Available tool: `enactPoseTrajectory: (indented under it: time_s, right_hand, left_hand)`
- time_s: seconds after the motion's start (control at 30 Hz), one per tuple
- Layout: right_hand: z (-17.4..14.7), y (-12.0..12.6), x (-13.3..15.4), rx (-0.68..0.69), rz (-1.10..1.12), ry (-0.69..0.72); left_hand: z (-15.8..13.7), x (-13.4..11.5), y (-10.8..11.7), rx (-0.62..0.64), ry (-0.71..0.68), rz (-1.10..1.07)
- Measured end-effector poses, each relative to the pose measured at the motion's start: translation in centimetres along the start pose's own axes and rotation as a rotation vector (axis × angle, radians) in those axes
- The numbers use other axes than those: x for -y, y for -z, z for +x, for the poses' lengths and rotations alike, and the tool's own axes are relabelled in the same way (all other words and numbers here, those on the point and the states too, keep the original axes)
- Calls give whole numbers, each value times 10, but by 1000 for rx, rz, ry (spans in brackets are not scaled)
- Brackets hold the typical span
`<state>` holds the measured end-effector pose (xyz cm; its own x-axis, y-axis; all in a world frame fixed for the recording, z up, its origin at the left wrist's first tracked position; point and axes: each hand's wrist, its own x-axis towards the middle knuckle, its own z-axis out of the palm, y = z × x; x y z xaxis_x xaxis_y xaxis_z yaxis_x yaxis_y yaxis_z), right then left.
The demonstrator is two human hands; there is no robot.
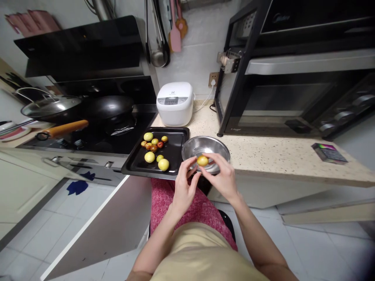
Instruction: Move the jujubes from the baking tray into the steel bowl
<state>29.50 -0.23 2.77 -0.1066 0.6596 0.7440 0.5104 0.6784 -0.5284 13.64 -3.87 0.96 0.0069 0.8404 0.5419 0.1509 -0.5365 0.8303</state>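
Over the steel bowl (190, 145), I hold a small yellow-brown oval fruit (202, 160) between both hands. The thumb and forefinger of my right hand (221, 175) grip it from above and below. The curved fingertips of my left hand (185, 183) meet its left side. Beside the bowl lies a black baking tray (175, 136) with several fruits on it. Larger yellow-green round ones (163, 164) sit among small red-brown ones (154, 148). My fingers and the fruit hide part of the bowl's inside.
Behind the tray stands a white rice cooker (175, 103). A wok (108, 107) and a lidded pan (52, 107) are on the stove at left. An oven (281, 101) takes up the right back; a small dark box (329, 153) lies on the counter (269, 156). An open cabinet door (108, 222) juts out below.
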Motion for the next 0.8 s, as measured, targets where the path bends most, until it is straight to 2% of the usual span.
enactPoseTrajectory:
  time_s: [0.03, 0.13, 0.2, 0.27, 0.33, 0.5, 0.67, 0.77, 0.8]
  right_hand:
    - [6, 2, -8, 5, -48, -38]
    - [26, 8, -33, 160, -251, -158]
    - [38, 9, -45, 357, -479, -244]
    - [47, 7, -52, 498, -633, -286]
    - [53, 1, -54, 559, -687, -288]
    - [58, -10, -56, 609, -705, -262]
    - [52, -2, -58, 597, -661, -233]
    - [37, 9, -54, 525, -571, -182]
    - [30, 12, -51, 424, -477, -144]
  left_hand:
    - [1, 0, 1, 26, -31, 58]
    - [3, 2, 5, 109, -119, 254]
    - [4, 5, 7, 166, -140, 331]
    - [5, 8, 7, 208, -157, 391]
    - [5, 11, 7, 236, -192, 450]
    - [7, 16, 7, 272, -239, 539]
    - [8, 15, 10, 276, -217, 557]
    - [10, 18, 15, 250, -201, 556]
    - [11, 20, 18, 232, -193, 563]
